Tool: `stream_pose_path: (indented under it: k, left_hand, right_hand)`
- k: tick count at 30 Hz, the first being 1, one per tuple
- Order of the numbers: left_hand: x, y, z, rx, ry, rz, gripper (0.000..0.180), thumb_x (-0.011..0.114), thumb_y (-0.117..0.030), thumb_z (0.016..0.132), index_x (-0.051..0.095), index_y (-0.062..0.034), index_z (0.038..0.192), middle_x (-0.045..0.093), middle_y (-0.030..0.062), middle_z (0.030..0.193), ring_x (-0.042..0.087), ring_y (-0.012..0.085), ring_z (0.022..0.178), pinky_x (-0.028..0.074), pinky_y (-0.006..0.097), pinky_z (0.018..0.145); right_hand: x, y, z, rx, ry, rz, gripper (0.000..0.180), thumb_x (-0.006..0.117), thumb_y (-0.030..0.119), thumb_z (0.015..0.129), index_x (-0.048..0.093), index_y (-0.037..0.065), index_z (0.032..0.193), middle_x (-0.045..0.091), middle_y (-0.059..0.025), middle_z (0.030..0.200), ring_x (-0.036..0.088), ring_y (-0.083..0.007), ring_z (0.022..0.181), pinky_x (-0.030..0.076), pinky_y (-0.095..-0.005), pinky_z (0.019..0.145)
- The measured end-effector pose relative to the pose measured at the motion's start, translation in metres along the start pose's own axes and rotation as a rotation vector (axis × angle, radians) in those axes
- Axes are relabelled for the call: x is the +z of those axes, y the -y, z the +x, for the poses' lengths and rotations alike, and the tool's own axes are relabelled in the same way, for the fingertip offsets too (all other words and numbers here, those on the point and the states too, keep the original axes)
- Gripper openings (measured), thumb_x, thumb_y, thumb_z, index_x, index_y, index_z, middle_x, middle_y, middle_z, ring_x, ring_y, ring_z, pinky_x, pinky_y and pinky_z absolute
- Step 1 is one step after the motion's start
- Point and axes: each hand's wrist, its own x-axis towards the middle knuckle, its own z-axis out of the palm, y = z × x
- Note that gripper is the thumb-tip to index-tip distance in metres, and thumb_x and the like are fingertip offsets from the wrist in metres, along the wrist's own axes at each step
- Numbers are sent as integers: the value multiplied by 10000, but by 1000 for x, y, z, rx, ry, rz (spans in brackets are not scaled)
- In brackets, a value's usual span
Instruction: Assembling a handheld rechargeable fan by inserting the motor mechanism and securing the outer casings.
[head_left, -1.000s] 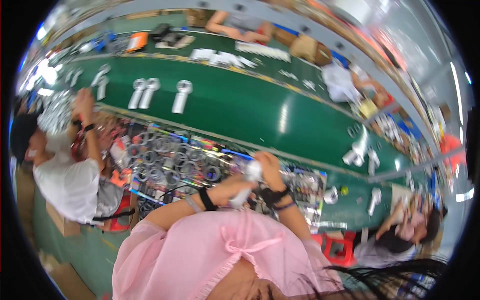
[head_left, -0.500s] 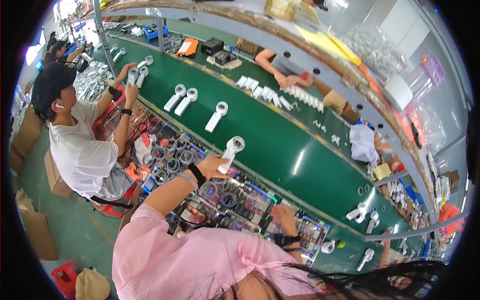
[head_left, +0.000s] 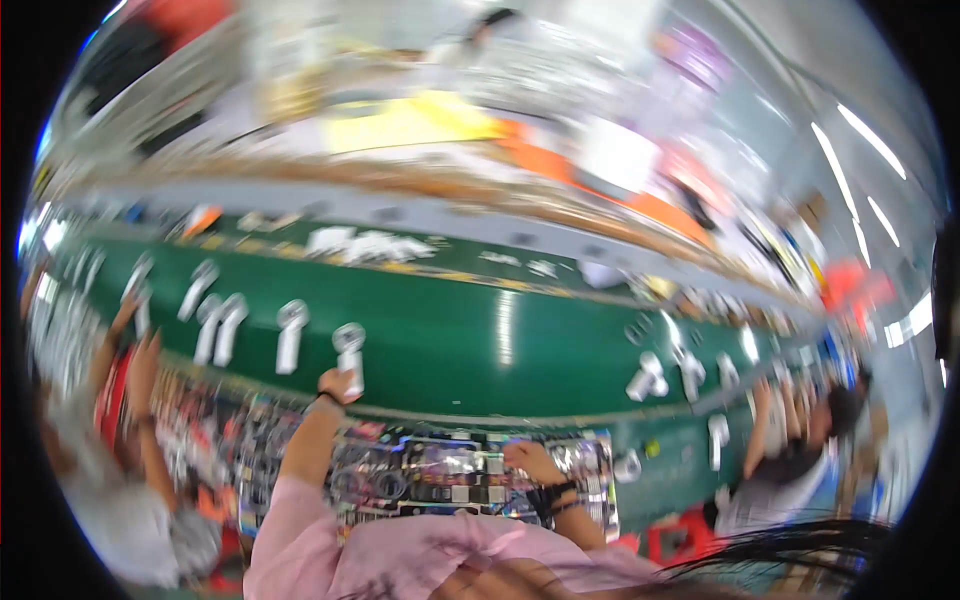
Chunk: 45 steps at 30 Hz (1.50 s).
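My left hand (head_left: 340,385) is closed on the handle of a white handheld fan (head_left: 349,345). The fan has a round, ring-shaped head and stands out over the near edge of the green conveyor belt (head_left: 430,350). My right hand (head_left: 530,462) hovers above the patterned mat (head_left: 470,490) in front of me; its fingers are smeared by motion. Dark rings (head_left: 385,485) lie on the mat between my arms. To the left of my held fan, another white fan (head_left: 291,335) and several more lie on the belt.
A shelf (head_left: 450,195) loaded with bags and a yellow sheet (head_left: 410,122) runs above the belt's far side. A co-worker (head_left: 125,510) reaches in at left, another person (head_left: 790,480) sits at right. Several white fans (head_left: 648,378) lie on the belt's right part.
The whole view has swung round, showing more of the shelf and the right side, with blur. My left hand still holds the fan at the belt's edge.
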Motion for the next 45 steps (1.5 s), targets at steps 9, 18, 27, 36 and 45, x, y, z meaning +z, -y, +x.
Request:
stream_pose_path:
  k: [9,18,27,36,45]
  left_hand:
    - [8,-48,-32,103,-704,1233,567,751,-385,725,592,-40,1145,521,255,1219,516,416,1113,429,473,945]
    - [34,-27,-104,264,-438,996,366,724,-185,770,625,-57,1098,513,158,1156,534,280,1001,458,375,865]
    - [211,-42,-212,-99,134,337,269,622,-147,886,592,-54,1136,616,33,1013,619,162,862,537,295,642]
    - [281,-58,-231,-414,8,-130,608,663,-464,864,416,-92,1277,471,142,1201,576,321,977,510,531,869]
    - [226,-95,-297,-200,201,-531,436,548,-513,909,604,-92,1006,638,85,738,617,209,586,526,336,500]
  right_hand:
    - [-157,-30,58,-214,-847,-334,264,648,178,795,646,49,1025,651,-182,1028,595,-359,1003,474,-436,908]
    - [-286,-103,103,676,-1085,-466,480,623,220,805,547,256,1278,469,-131,1354,402,-349,1279,389,-482,1017]
    - [-232,-93,114,-103,-1252,-288,191,628,46,743,724,69,906,664,-150,911,643,-326,875,513,-412,788]
    - [-33,37,12,-702,-377,-75,271,655,47,771,703,122,1026,618,-137,992,624,-276,872,515,-348,735]
    - [35,156,-91,-865,-114,-143,348,637,152,872,589,63,1205,478,-174,1340,496,-345,1199,409,-396,1002]
